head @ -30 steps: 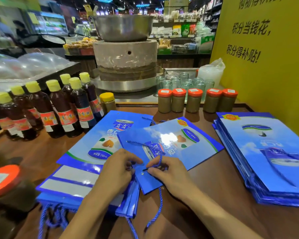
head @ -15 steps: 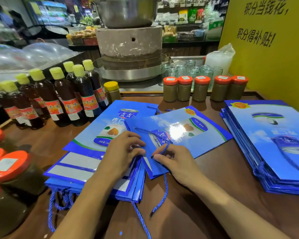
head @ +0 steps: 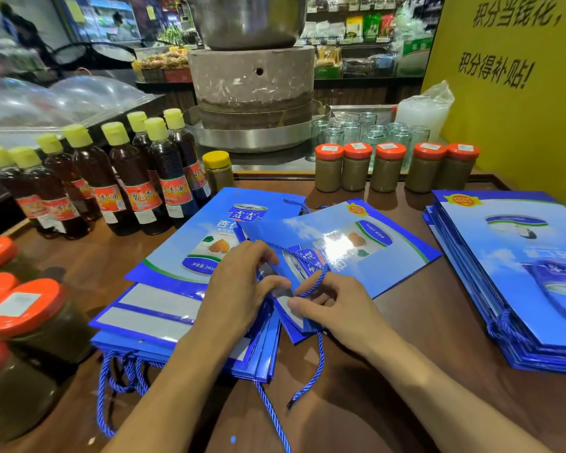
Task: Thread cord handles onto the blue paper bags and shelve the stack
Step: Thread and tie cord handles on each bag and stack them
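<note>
A flat blue paper bag (head: 366, 246) lies slanted on the wooden table, partly over a stack of blue bags (head: 164, 308). My left hand (head: 239, 289) pinches the bag's near top edge. My right hand (head: 334, 305) pinches a blue cord (head: 317, 364) at that same edge; the cord loops over my fingers and trails down onto the table. A second stack of blue bags (head: 517, 276) lies at the right. Cord handles (head: 118, 377) hang from the left stack's near edge.
Dark bottles with yellow caps (head: 134, 184) line the left rear. Jars with orange lids (head: 389, 168) stand behind the bags, and bigger orange-lidded jars (head: 23, 325) crowd the left edge. A stone mill (head: 252, 83) and empty glasses (head: 366, 132) sit beyond. A yellow wall (head: 520, 93) is on the right.
The view has shifted closer and lower. Both hands stay at the bag's near edge; the cord's loop at my right fingers has drawn tighter and its free end hangs lower.
</note>
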